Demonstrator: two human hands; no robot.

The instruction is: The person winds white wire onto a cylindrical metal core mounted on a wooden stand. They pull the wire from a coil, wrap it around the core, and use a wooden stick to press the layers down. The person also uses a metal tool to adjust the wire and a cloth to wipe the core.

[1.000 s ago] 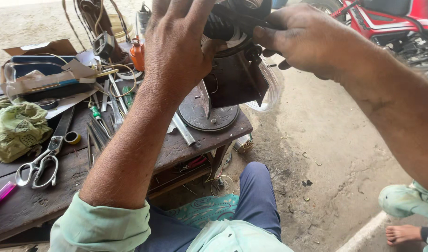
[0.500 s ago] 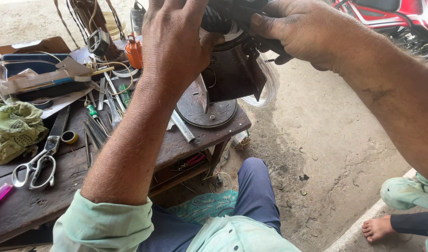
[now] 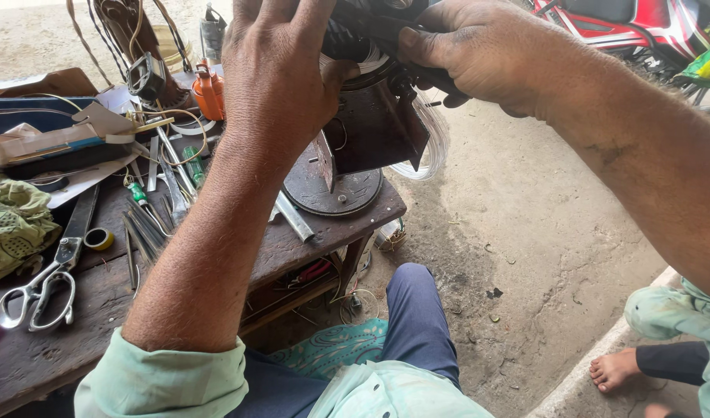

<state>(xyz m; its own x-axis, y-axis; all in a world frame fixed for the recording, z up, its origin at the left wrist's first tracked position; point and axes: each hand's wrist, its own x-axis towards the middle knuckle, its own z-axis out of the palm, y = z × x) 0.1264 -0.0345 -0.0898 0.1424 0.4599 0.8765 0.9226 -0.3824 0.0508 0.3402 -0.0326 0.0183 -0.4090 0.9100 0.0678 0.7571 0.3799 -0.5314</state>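
While the left hand (image 3: 281, 70) grips the top of a dark metal device (image 3: 378, 116) raised above the wooden tabletop (image 3: 293, 248), the right hand (image 3: 479, 50) pinches its black upper part from the other side, scissors (image 3: 49, 267) lying well apart

Rusty, matt brown metal on that bracket (image 3: 374, 128) up in the hands, with a black ribbed part (image 3: 347, 39) above it that looks like dull plastic or rubber. The right hand (image 3: 486, 54) is smudged dark with grime. Below sits a round metal disc (image 3: 331, 190), dull and stained. The workbench (image 3: 84, 310) is worn, rough wood, dark and scuffed. Scissors (image 3: 49, 271) show bare steel, slightly shiny at the loops. A crumpled green cloth (image 3: 10, 224) lies soft and matt. That orange bottle (image 3: 209, 91) gleams like glossy plastic. The ground (image 3: 525, 232) is rough, dusty concrete.
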